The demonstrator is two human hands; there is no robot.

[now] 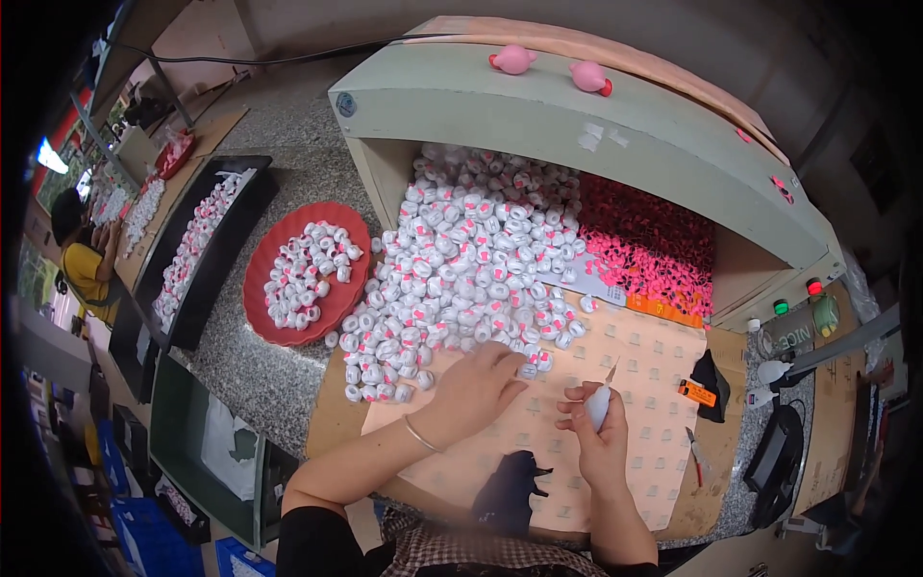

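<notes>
A big heap of small white pieces with pink marks (461,260) spreads from under a pale green hood onto the bench. My left hand (476,385) rests palm down at the heap's near edge, fingertips touching a piece. My right hand (598,433) holds a small white applicator bottle (598,404) upright, its thin tip pointing up. Both hands hover over a peach sheet printed with small squares (635,385). A pile of tiny pink pieces (649,245) lies to the right of the white heap.
A red plate (351,231) and a black tray (226,240), both holding white pieces, stand at the left on the granite bench. Two pink toys (550,67) sit on the hood (577,125). Pliers (697,452) and an orange cutter (697,392) lie at the right. Another person (82,260) sits far left.
</notes>
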